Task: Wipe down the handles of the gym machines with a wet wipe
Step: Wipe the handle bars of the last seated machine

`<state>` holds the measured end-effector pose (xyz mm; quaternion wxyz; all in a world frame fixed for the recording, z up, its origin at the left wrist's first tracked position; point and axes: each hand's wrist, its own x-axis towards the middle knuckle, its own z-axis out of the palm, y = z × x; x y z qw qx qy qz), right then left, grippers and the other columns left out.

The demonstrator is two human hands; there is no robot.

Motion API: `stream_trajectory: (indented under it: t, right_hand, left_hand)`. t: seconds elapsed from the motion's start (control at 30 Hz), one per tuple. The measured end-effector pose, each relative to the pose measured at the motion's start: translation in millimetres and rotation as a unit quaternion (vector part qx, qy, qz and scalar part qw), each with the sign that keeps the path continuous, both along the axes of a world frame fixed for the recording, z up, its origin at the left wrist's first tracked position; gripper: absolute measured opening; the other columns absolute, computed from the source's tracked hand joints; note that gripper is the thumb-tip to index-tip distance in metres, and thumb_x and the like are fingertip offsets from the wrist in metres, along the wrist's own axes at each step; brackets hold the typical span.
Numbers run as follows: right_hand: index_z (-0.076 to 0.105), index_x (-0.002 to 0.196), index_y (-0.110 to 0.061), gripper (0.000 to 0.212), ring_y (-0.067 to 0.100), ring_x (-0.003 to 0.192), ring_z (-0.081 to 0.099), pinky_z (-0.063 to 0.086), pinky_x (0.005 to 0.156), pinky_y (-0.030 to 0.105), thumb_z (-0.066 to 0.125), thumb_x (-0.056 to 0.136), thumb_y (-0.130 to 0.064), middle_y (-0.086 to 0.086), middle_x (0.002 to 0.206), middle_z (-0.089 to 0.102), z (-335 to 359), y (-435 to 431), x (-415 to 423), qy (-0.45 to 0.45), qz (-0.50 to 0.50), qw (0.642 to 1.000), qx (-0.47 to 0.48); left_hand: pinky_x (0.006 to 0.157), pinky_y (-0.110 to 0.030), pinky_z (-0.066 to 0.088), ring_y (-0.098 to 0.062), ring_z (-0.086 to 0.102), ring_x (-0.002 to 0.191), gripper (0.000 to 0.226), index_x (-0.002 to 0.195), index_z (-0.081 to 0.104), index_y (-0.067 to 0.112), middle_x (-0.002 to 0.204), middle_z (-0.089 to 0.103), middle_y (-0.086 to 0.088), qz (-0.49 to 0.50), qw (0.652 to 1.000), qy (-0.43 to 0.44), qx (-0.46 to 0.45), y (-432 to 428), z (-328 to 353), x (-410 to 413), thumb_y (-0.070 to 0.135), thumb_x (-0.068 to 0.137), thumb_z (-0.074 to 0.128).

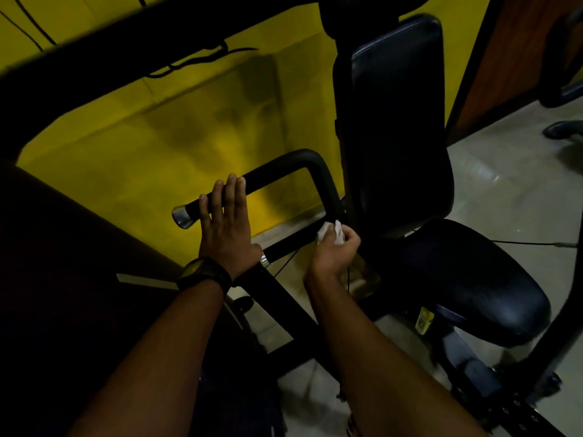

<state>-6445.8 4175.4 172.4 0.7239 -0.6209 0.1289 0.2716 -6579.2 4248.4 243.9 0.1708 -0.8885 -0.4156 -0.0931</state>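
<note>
Fingers [347,239] of the right hand [334,257] pinch the bunched wet wipe [331,233] against the black tube at the foot of the curved handle [284,168]. The left hand [227,228] lies flat over its grip, fingers straight and close together, likely steadying it. The yellow sticker [424,321] under the seat [467,279] is too blurred to read

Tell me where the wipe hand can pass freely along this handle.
Free: the handle between the left hand and its bend, with open gap underneath. Crowded: the right hand and wipe sit tight beside the backrest and seat.
</note>
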Motion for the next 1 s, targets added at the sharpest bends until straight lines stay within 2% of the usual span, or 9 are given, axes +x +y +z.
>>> stream_trajectory:
  t: [0.17, 0.3, 0.37, 0.53, 0.67, 0.77, 0.83, 0.93, 1.0]
  right_hand:
    - [0.052, 0.094, -0.010, 0.011, 0.010, 0.066, 0.051, 0.041, 0.058, 0.008, 0.062, 0.097, -0.013, 0.000, 0.080, 0.055, -1.1, 9.2, 9.4, 0.043, -0.108, 0.993, -0.028]
    - [0.042, 0.097, -0.033, 0.017, -0.003, 0.068, 0.047, 0.044, 0.068, 0.017, 0.042, 0.107, -0.019, -0.017, 0.084, 0.041, 3.7, 9.3, 4.1, 0.101, 0.024, 0.993, 0.048]
    - [0.042, 0.109, -0.022, 0.010, -0.007, 0.070, 0.050, 0.040, 0.067, 0.006, 0.037, 0.107, -0.013, -0.014, 0.084, 0.039, 5.2, 11.1, -0.6, 0.087, 0.043, 0.993, 0.061]
    - [0.043, 0.103, -0.013, 0.013, 0.007, 0.071, 0.044, 0.036, 0.064, 0.020, 0.034, 0.108, -0.020, -0.004, 0.082, 0.043, 0.3, 22.0, 3.2, 0.116, 0.066, 0.987, 0.091]
    - [0.048, 0.126, -0.010, 0.024, 0.019, 0.106, 0.056, 0.041, 0.094, 0.023, 0.032, 0.109, -0.014, 0.007, 0.114, 0.056, 2.3, 6.3, -27.4, 0.054, 0.086, 0.990, 0.095]
    - [0.043, 0.141, 0.005, 0.038, 0.029, 0.127, 0.051, 0.041, 0.092, 0.014, 0.030, 0.109, -0.011, 0.017, 0.140, 0.050, 16.4, 21.1, -12.8, 0.067, 0.050, 0.996, 0.045]
    - [0.044, 0.141, 0.007, 0.039, 0.031, 0.129, 0.052, 0.040, 0.098, 0.022, 0.030, 0.109, -0.012, 0.019, 0.142, 0.050, 13.3, 27.6, -1.2, 0.036, 0.073, 0.996, -0.044]
    - [0.032, 0.152, -0.004, 0.044, 0.019, 0.138, 0.042, 0.034, 0.109, 0.022, 0.031, 0.109, -0.010, 0.005, 0.150, 0.041, 10.0, 9.3, -19.9, -0.067, 0.105, 0.992, -0.031]
    - [0.026, 0.155, -0.007, 0.050, 0.017, 0.147, 0.028, 0.029, 0.110, 0.015, 0.035, 0.106, -0.004, 0.009, 0.163, 0.022, 5.9, -4.1, -29.6, -0.200, 0.090, 0.975, -0.025]
  left_hand:
    - [0.121, -0.057, 0.010, -0.038, 0.016, 0.151, 0.138, 0.157, 0.006, 0.009, 0.164, 0.020, -0.016, 0.009, 1.000, 0.010, 0.002, 0.1, -0.9, 0.3, 0.029, 0.046, 0.086]
    - [0.121, -0.056, 0.009, -0.038, 0.017, 0.150, 0.140, 0.157, 0.008, 0.008, 0.163, 0.020, -0.016, 0.012, 1.000, 0.013, 0.009, 0.5, -2.0, 0.3, 0.031, 0.045, 0.088]
    - [0.121, -0.055, 0.005, -0.038, 0.016, 0.151, 0.138, 0.157, 0.008, 0.008, 0.164, 0.019, -0.016, 0.014, 1.000, 0.009, 0.006, -0.3, -1.9, 1.2, 0.030, 0.045, 0.087]
    - [0.122, -0.056, 0.005, -0.037, 0.014, 0.151, 0.136, 0.157, 0.008, 0.009, 0.164, 0.019, -0.016, 0.013, 1.000, 0.005, -0.004, -0.8, 0.1, 1.3, 0.027, 0.047, 0.084]
    - [0.122, -0.057, 0.007, -0.038, 0.014, 0.152, 0.140, 0.157, 0.007, 0.008, 0.164, 0.017, -0.016, 0.027, 1.000, 0.011, -0.011, -2.5, -0.4, 3.9, 0.033, 0.046, 0.089]
    - [0.122, -0.055, 0.003, -0.037, 0.011, 0.152, 0.140, 0.157, 0.004, 0.011, 0.165, 0.014, -0.015, 0.019, 1.000, 0.008, -0.020, -1.5, 0.7, 2.4, 0.032, 0.048, 0.089]
    - [0.122, -0.054, 0.001, -0.036, 0.009, 0.153, 0.139, 0.157, 0.002, 0.012, 0.165, 0.013, -0.014, 0.011, 1.000, 0.011, -0.020, -1.0, 2.2, -0.1, 0.031, 0.050, 0.088]
    - [0.122, -0.054, 0.003, -0.037, 0.013, 0.152, 0.139, 0.157, 0.005, 0.009, 0.165, 0.016, -0.015, 0.009, 1.000, 0.013, -0.012, -1.6, 2.1, -1.0, 0.031, 0.048, 0.087]
    - [0.122, -0.055, 0.005, -0.038, 0.013, 0.152, 0.138, 0.157, 0.006, 0.009, 0.165, 0.017, -0.016, 0.013, 1.000, 0.012, -0.010, -1.6, 2.5, 0.6, 0.032, 0.048, 0.087]
